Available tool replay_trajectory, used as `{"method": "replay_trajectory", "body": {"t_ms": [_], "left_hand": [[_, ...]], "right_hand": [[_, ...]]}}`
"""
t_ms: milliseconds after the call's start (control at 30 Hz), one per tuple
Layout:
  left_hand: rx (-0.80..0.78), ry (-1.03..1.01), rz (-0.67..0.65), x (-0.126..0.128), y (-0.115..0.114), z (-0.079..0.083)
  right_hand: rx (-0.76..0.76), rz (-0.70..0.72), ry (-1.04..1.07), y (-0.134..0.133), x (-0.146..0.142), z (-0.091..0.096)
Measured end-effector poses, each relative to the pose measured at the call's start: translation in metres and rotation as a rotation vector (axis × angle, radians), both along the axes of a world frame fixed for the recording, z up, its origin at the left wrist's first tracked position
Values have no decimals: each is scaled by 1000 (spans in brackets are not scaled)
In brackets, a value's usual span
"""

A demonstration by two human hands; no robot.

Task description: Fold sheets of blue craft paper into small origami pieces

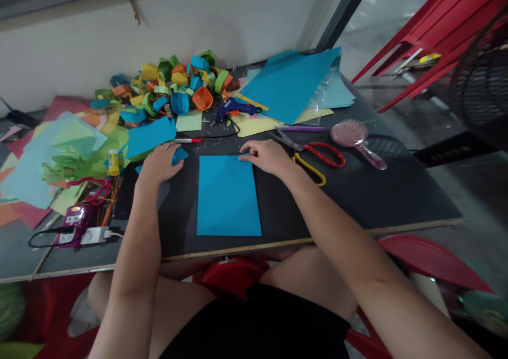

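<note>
A blue rectangular sheet of paper [228, 196] lies flat on the dark table [377, 190] in front of me. My right hand [266, 156] rests at its far right corner, fingers curled and pressing on the edge. My left hand [161, 163] lies to the left of the sheet, fingers curled over a small blue paper piece [179, 154]. Red-handled scissors [317, 152] and yellow-handled scissors [310, 168] lie just right of my right hand.
A heap of folded coloured paper shapes [174, 86] sits at the back. Near it lie a blue glue gun [234, 107], a red marker [188, 140], large blue sheets [291, 81], a pink hairbrush [355, 139], a glue stick [114, 162] and a purple device with cables [75, 224]. Red chairs [432, 26] stand at right.
</note>
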State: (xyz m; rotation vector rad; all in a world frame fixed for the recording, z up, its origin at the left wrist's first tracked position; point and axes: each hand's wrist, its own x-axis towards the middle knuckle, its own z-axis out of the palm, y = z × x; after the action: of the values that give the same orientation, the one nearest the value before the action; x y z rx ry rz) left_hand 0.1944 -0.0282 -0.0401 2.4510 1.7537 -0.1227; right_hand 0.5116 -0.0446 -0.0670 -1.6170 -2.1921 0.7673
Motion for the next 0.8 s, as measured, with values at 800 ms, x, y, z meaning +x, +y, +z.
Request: {"method": "replay_trajectory", "body": {"t_ms": [800], "left_hand": [[-283, -209, -73, -8, 6, 5]], "right_hand": [[15, 84, -8, 4, 6, -6]]}}
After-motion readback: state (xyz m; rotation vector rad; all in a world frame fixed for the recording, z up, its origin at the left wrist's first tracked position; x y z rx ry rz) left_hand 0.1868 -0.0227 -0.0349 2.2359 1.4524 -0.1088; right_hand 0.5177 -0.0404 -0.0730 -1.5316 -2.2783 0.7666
